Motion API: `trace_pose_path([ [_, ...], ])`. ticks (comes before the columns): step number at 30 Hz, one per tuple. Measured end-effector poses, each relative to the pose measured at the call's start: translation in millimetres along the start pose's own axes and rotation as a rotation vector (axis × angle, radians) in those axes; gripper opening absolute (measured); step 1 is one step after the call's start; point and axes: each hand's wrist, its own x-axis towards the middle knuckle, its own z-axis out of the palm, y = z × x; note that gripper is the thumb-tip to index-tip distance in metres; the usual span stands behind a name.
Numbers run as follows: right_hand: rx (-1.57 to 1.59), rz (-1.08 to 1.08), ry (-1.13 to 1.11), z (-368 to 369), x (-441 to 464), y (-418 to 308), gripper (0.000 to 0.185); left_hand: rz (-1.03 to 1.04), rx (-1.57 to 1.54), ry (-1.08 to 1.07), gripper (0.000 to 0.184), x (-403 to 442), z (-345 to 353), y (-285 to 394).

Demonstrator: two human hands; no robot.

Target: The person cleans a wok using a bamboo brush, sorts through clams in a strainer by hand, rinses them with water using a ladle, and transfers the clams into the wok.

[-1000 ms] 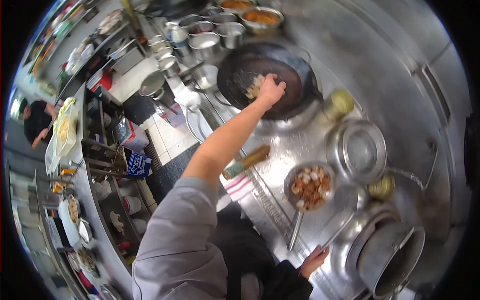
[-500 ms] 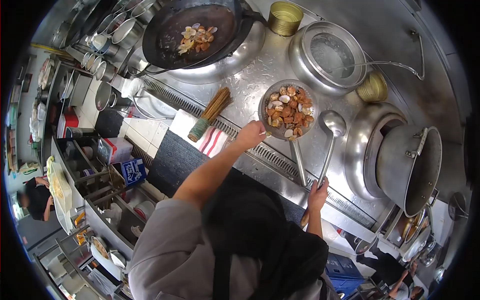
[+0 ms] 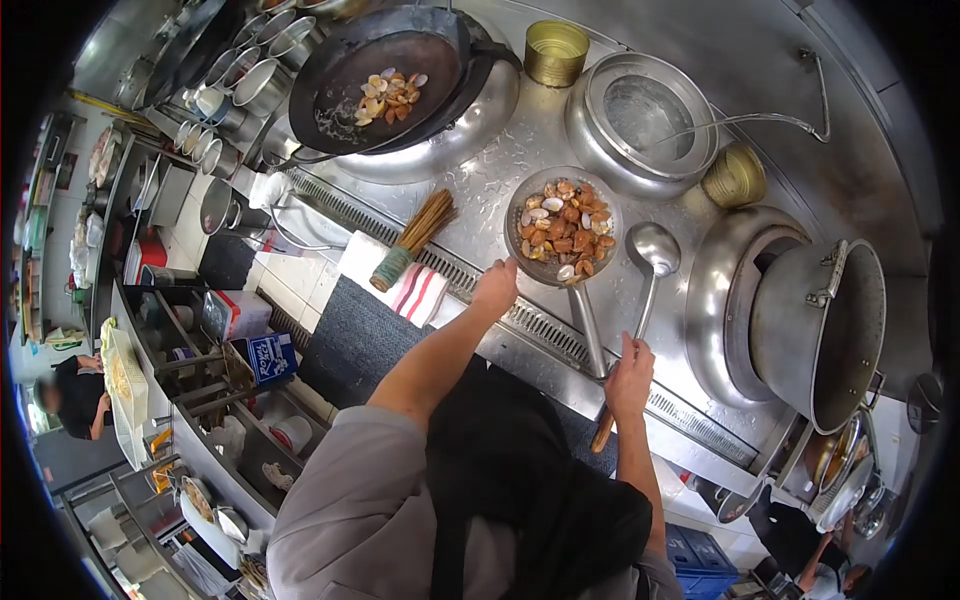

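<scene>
Shelled clams (image 3: 566,222) fill the long-handled strainer (image 3: 515,232), which rests on the steel cooktop (image 3: 490,160) with its handle pointing toward the person. The left hand (image 3: 494,287) is at the near left edge of the strainer, its fingers bent and drawn close together; whether they pinch anything or touch the rim, I cannot tell. Just right of the strainer, the ladle (image 3: 654,249) lies with its round bowl beside the rim, and the right hand (image 3: 630,378), nearer the person than the strainer, has its fingers closed around the ladle's shaft above the wooden end. Left of the strainer, a bundled brush (image 3: 428,222) with a green-wrapped grip lies partly over a white towel (image 3: 418,290) with red stripes. Farther off to the upper left of the strainer, a dark wok (image 3: 335,95) sits tilted and holds more shells (image 3: 390,95). Beyond the strainer stands an open gold tin (image 3: 556,53); to its upper right is a round steel pot (image 3: 645,110) of liquid, reached by a thin curved spout (image 3: 775,116), with a second tin (image 3: 735,176) next to the pot. Well to the right of the strainer, a deep pot (image 3: 820,335) leans over on its side.
</scene>
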Motion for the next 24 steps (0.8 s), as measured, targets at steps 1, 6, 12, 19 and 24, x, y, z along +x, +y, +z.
trace_pose_path([
  [1, 0.021, -0.059, -0.020, -0.5, 2.9, -0.9, 0.065, 0.007, -0.019, 0.025, 0.026, -3.0, -4.7, -1.1],
  [6, 0.224, -0.102, -0.196, 14.5, 6.9, -6.0, 0.059, 0.109, -0.328, 0.245, 0.019, -10.2, -57.0, 30.5],
  [12, 0.251, -0.070, -0.141, 16.7, 19.7, -8.5, 0.049, 0.278, -0.415, 0.363, 0.044, 5.8, -71.6, 77.3],
  [19, 0.419, 0.050, -0.174, 32.9, 66.4, -16.8, 0.047, 0.191, -0.323, 0.342, 0.063, -19.3, -32.1, 103.2],
  [24, 0.526, -0.070, -0.262, 53.1, 57.1, -37.8, 0.051, 0.157, -0.140, 0.180, 0.090, 19.9, -54.5, 125.1],
])
